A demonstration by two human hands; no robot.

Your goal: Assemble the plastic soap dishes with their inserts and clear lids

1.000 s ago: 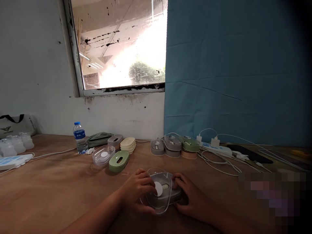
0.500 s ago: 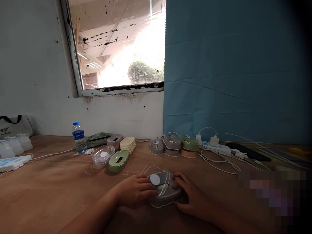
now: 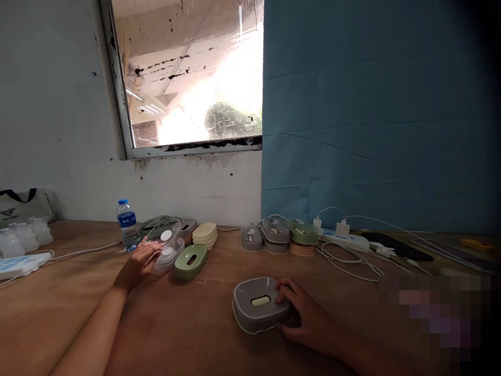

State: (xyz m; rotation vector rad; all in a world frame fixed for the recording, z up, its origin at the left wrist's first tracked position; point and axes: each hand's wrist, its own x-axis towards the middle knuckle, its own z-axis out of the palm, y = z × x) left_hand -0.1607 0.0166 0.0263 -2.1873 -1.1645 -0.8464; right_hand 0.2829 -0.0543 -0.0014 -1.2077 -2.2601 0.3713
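Left hand (image 3: 141,258) has swung away from the grey slotted box (image 3: 250,312), pinching the clear plastic cover (image 3: 166,235), now tilted above a second clear cover (image 3: 173,257) on the table (image 3: 183,334). Right hand (image 3: 300,312) clasps the box's right end, fingers curled over the top. Green slotted box (image 3: 190,261) just beside lower cover. Judgement: level the cover, match rims, release gently without nudging neighbours.

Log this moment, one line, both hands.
Left hand: holding tilted clear cover, near green box | right hand: gripping grey box on table
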